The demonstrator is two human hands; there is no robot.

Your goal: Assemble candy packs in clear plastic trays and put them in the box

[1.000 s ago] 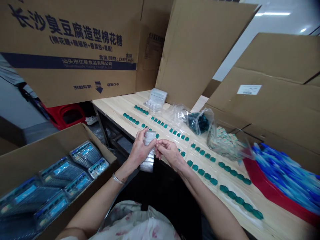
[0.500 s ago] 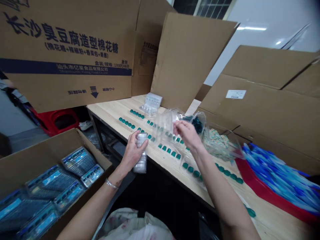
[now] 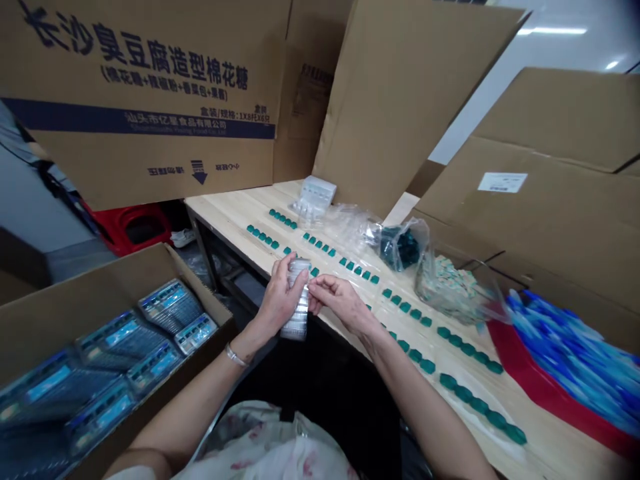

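hands (image 3: 279, 299) (image 3: 341, 303) at clear tray stack (image 3: 299, 310): left curled around, right pinched

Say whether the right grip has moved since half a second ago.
Yes: against the table, the right grip has come leftward and nearer the person, back beside the clear stack.

Table (image 3: 227, 205): pale wood, dark frame
Stool (image 3: 107, 230): red, left of table
Floor (image 3: 65, 265): grey
Wall (image 3: 463, 137): pale, upper right
Light (image 3: 553, 31): white streak
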